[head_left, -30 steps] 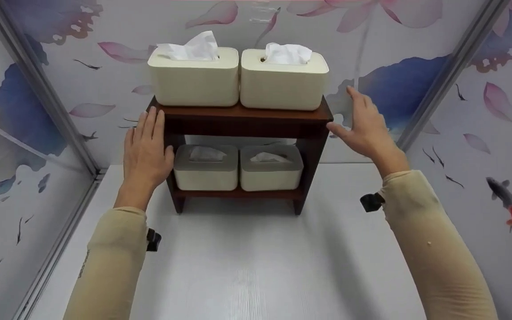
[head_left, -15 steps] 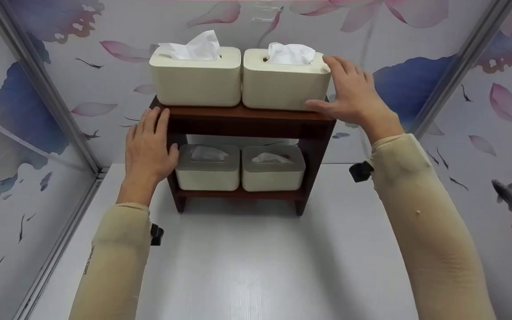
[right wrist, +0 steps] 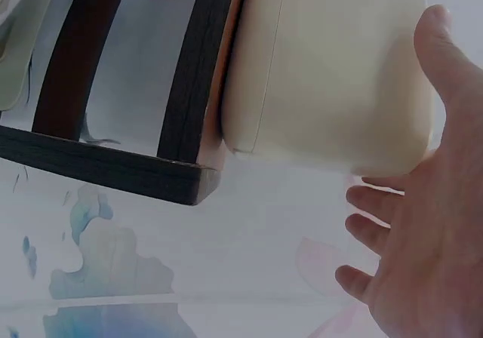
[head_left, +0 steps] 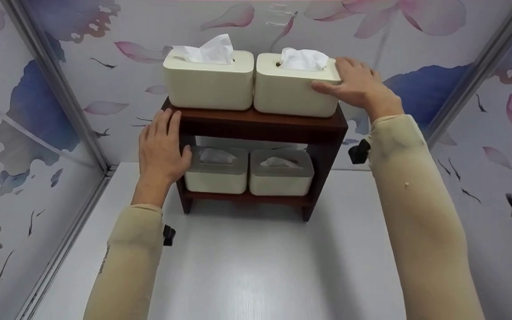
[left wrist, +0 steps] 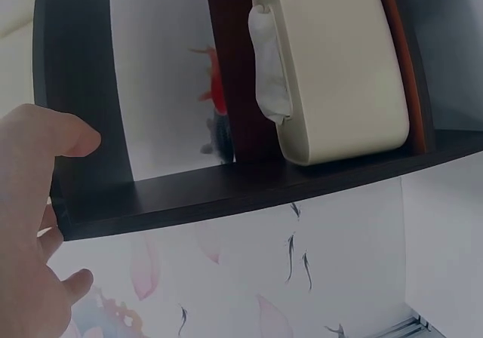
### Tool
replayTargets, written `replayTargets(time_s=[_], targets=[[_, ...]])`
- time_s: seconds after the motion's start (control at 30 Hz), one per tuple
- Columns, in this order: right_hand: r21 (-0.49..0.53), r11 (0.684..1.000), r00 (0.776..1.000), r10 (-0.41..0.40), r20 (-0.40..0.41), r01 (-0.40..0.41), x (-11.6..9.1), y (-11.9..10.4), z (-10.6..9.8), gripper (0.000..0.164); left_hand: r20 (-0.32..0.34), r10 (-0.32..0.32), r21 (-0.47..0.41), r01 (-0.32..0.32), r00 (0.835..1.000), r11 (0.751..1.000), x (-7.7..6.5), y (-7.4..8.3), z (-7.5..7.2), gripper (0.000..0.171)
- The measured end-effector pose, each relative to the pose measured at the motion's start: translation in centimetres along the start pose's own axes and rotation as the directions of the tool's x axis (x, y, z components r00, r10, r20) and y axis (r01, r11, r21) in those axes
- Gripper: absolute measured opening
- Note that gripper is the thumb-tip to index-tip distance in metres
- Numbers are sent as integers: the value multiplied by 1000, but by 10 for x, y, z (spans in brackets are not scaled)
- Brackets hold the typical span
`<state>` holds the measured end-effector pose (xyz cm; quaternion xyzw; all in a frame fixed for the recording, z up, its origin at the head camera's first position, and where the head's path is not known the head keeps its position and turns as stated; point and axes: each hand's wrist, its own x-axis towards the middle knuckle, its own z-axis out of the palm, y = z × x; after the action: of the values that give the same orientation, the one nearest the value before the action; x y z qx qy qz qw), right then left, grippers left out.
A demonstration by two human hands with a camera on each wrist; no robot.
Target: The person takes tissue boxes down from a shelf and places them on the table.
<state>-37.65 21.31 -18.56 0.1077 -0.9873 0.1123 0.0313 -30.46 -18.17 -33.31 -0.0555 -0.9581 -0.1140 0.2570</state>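
In the head view, a dark brown two-tier rack carries two cream tissue boxes on top, the left box and the right box, white tissue poking from each. My right hand is at the right box's right end, thumb across its front and fingers toward the back. In the right wrist view that thumb lies by the box, while the fingers extend loosely spread past its side. My left hand lies at the rack's upper left edge, fingers fairly straight. Contact there is hard to make out.
Two more tissue boxes, left and right, sit on the lower tier. The rack stands on a white tabletop against a patterned back panel, with side panels at left and right.
My right hand has moved left from beside the rack onto the top right tissue box, then slightly higher along it. The left hand keeps its place at the rack; the head view has shifted slightly.
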Motion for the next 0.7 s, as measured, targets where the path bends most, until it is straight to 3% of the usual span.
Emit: replayTargets(time_s=[0.17,0.43,0.7], targets=[[14,1000,999,-23,46,23,13,-5,-5,102,-7,3,-2,-3,1000,1000,0,0,0,71],[115,984,983,-151,105,139,25,-21,-13,83,-3,-1,-1,1,1000,1000,0,0,1,71],[123,989,970,-112,215,87,35,-41,-15,102,-7,-5,1,5,1000,1000,0,0,2,72]])
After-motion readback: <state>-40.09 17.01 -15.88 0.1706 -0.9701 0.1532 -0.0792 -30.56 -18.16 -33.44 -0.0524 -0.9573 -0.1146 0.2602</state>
